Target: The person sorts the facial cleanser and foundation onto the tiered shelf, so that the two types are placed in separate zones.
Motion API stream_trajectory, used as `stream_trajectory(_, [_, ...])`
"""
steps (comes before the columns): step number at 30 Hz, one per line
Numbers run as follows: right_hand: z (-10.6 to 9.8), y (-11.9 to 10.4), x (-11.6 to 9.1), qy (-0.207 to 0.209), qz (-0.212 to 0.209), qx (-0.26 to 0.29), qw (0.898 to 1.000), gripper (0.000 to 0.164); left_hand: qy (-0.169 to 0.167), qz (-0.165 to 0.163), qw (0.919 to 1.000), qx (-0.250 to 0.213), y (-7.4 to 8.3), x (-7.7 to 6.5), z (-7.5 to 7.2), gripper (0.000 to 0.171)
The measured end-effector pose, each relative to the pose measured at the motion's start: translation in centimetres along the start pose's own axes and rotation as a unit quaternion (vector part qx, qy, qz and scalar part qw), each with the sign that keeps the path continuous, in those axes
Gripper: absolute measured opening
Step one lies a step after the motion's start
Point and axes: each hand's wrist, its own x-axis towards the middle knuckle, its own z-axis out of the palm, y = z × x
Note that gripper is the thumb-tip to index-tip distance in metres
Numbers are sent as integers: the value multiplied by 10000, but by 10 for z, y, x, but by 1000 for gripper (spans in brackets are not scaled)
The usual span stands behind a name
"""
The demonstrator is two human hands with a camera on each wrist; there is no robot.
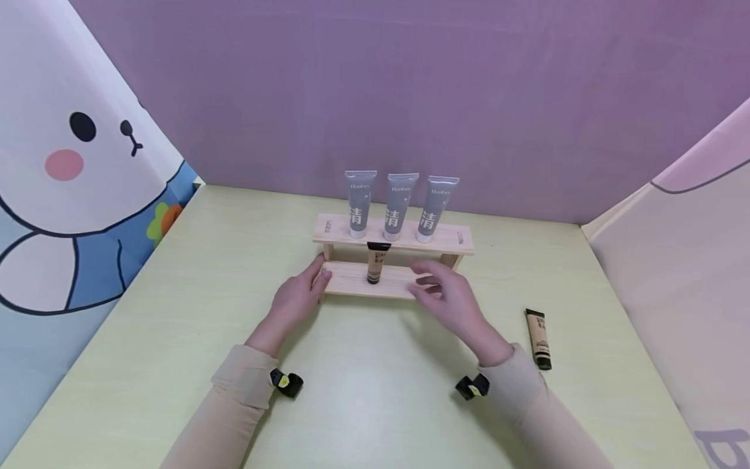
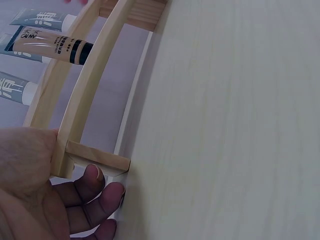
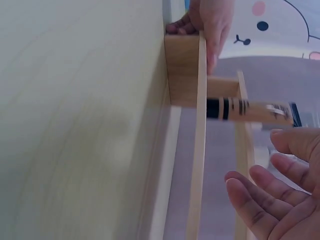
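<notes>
A two-step wooden rack [image 1: 348, 279] stands on the table. My left hand [image 1: 295, 296] holds it at its left end, thumb at the lower step and fingers curled around the end piece in the left wrist view. A tan tube with black ends [image 1: 376, 264] stands cap down on the lower step. My right hand [image 1: 454, 299] hovers at the right part of that step, holding nothing, its fingers spread and loosely bent in the right wrist view. Along the upper step stand three grey-blue tubes [image 1: 398, 205] with white caps, all cap down.
Another tan tube [image 1: 539, 339] lies on the table [image 1: 375, 391], beyond my right forearm. A purple backdrop [image 1: 375, 98] rises right behind the rack. Printed cloth [image 1: 35, 143] with a cartoon figure borders the left side, and a pale sheet [image 1: 691, 260] the right.
</notes>
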Motion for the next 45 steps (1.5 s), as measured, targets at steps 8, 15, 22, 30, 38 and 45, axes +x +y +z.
stream_trajectory(8, [-40,18,-37,135,501,-331,9981,28,-22,-31,10000,-26,0,1,2,60])
stream_trajectory(15, [-69,35,-67,369,860,-970,9909,24,-16,-89,10000,-9,2,-2,-2,59])
stream_trajectory(22, [-97,51,-93,381,1115,-1780,9769,25,-34,-77,10000,12,3,-2,-3,59])
stream_trajectory(30, [-119,76,-114,215,1715,-2518,9522,24,-14,-51,10000,26,2,-2,-2,59])
stream_trajectory(38, [-128,87,-123,-94,2330,-2436,9414,33,-29,-67,10000,6,1,0,-1,59])
stream_trajectory(45, [-129,91,-121,-385,2932,-2095,9320,51,-1,-57,10000,-21,1,0,-1,59])
